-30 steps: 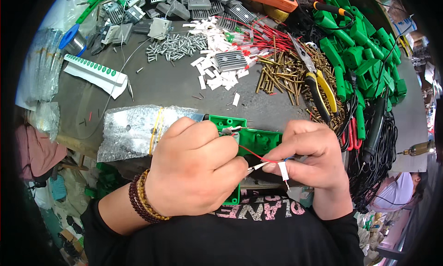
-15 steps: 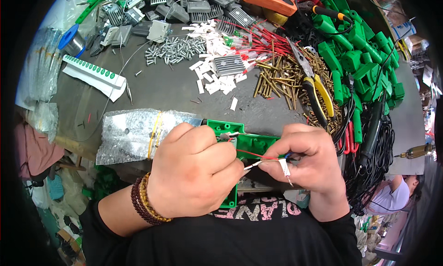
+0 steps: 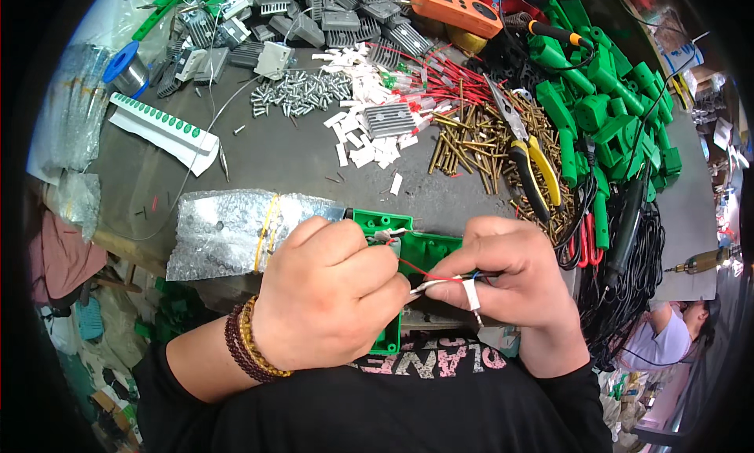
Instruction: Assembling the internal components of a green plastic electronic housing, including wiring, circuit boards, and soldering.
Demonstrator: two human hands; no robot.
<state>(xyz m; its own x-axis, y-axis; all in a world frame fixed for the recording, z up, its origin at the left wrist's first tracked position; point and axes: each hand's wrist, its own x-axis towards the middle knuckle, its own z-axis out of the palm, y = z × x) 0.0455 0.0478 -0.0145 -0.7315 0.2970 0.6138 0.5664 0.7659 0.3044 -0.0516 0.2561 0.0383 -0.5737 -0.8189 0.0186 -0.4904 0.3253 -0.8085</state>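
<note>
Wires (image 3: 433,283), 1 red, others pale, stretch between 2 hands at the table's near edge, partly over an open green housing (image 3: 433,249). Right hand (image 3: 506,276) pinches them, white sleeve (image 3: 471,294) hanging beside its fingers. Left hand (image 3: 330,292) curled closed; cannot tell from here exactly what it grips. Bubble-wrapped packet (image 3: 224,231) just left of the housing.

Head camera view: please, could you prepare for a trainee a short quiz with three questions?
1. True or false: the yellow-and-black metal pliers lie on brass-coloured metal pins.
2. On which wrist are the brown-and-yellow beaded bracelets? A) left B) right
3. Fill in: between the left hand and the right hand, the thin wire crossing in front of the green plastic housing is coloured ____.

Key: 1. True; 2. A; 3. red.
</note>
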